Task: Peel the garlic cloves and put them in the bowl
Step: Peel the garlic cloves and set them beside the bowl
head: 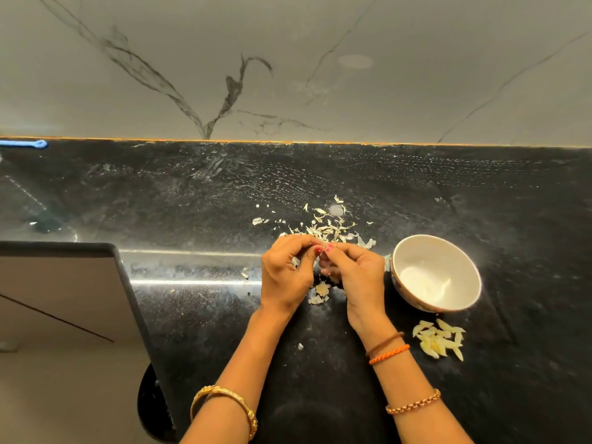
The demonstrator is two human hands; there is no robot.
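I am working a garlic clove point(324, 251) between both hands, just to the left of the white bowl point(413, 251). My left hand point(286, 274) is curling its fingers round the clove from one side, and my right hand point(355, 277) is pinching at it with thumb and fingertips, so the two hands are meeting on it; the clove itself is mostly hidden behind my fingers.

I am judging it as a small, light, firm thing, with dry papery skin that will tear in flakes. Once bare it will likely be smooth and a little sticky, so I am taking it by the ends and picking at the skin from the tip.

The peels point(331, 227) are lying scattered on the black table point(192, 203) beyond and left of the bowl, with a few more under my hands. A small pile of pale cloves point(440, 339) is lying on the table just in front of the bowl, nearer me. The bowl appears to be holding nothing, though glare is making that hard to tell.

I am seeing no brand, label or readable writing anywhere.
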